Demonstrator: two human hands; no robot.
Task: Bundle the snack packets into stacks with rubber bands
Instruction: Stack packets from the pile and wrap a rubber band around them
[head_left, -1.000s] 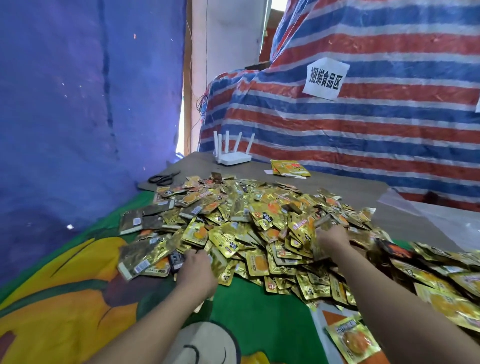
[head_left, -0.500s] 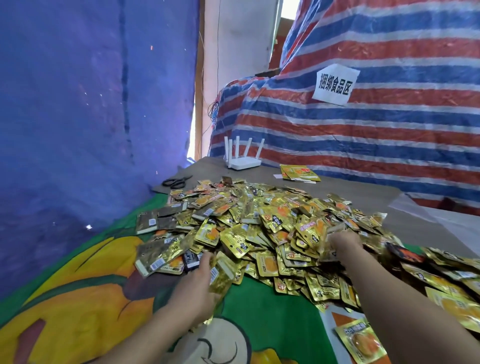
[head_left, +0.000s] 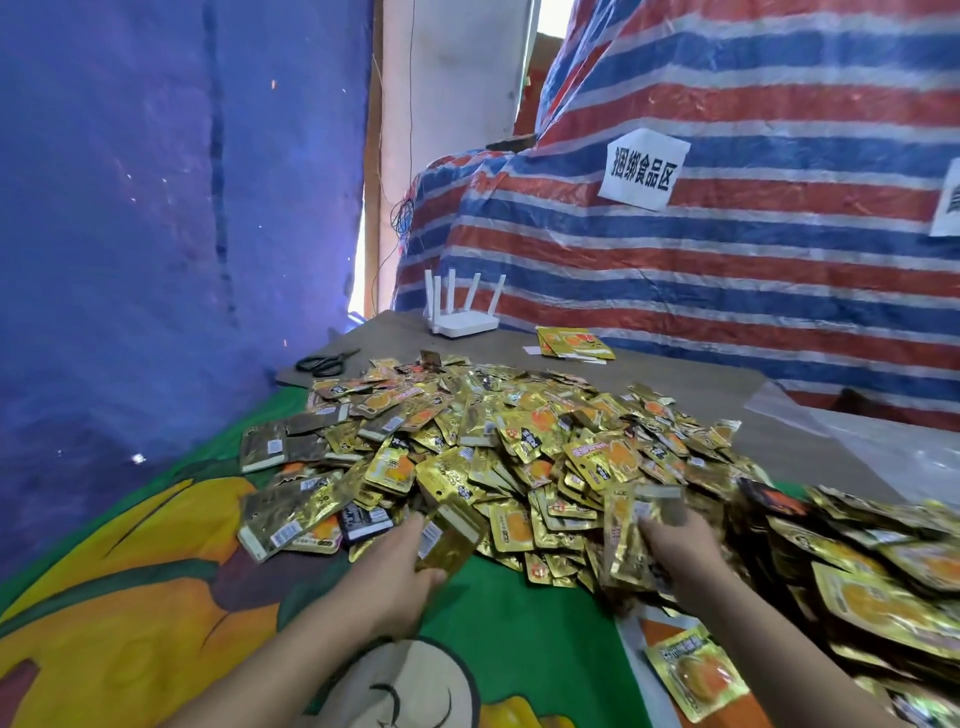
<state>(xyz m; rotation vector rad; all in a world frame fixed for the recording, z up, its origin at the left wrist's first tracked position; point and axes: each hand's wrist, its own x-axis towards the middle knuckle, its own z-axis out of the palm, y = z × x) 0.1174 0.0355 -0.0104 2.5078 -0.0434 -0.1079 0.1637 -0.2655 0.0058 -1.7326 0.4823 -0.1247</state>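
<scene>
Head view: a small stack of gold packets (head_left: 449, 540) is now gripped in the left hand (head_left: 395, 582), fingers and thumb curled round its lower end, at the 7 o'clock edge of the heap of snack packets (head_left: 519, 447). A second ago the same hand lay knuckles-up against the heap edge with no lifted stack visible; half a second ago packets were being drawn toward it. The stack is now tilted up, clear of the green printed cloth (head_left: 519, 623) covering the near bench.

The right hand (head_left: 680, 551) has been drawn back from higher on the heap to its 5 o'clock edge. Several packets (head_left: 623, 535) stand on edge against it and appear to be pinched; the fingers are hidden behind the foil, so the grip is only inferred.

Judgement: gathering is under way and two partial stacks are being collected, probably to be merged. No rubber band is seen on either hand or on the bench, so binding has not begun. Most packets are loose, so the task is judged to be at an early stage.

Noted at 12 o'clock beyond the heap: a white router (head_left: 460, 312), scissors (head_left: 324, 362) at 11 o'clock, a separate pack (head_left: 574, 343) at 1 o'clock. A single packet (head_left: 696, 670) lies near the right forearm.
</scene>
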